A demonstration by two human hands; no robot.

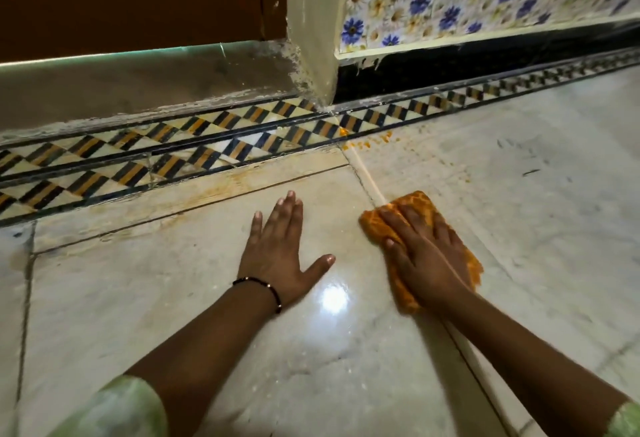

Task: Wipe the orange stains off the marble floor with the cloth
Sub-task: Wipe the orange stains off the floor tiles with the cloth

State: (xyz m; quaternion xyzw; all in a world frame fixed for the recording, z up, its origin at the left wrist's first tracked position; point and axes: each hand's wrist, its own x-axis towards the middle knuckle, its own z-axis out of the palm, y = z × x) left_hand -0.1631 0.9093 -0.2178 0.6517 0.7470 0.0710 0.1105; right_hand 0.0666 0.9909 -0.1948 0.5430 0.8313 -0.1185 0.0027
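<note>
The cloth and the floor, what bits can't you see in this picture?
Head view only:
- The cloth: its middle is hidden under the right hand.
- Marble floor beneath the cloth: covered, so stains there can't be judged.
- Floor under the left hand: hidden by the palm.
- Orange stains: small; their thickness isn't clear.
- Both sleeves: cut off by the bottom edge.

Right hand [424,256] presses the orange cloth [414,206] flat on marble floor [242,350]; left hand [280,246] rests beside.

Right hand [424,256] on cloth [414,204], stains [367,142] beyond, left hand [282,249] beside.
</note>
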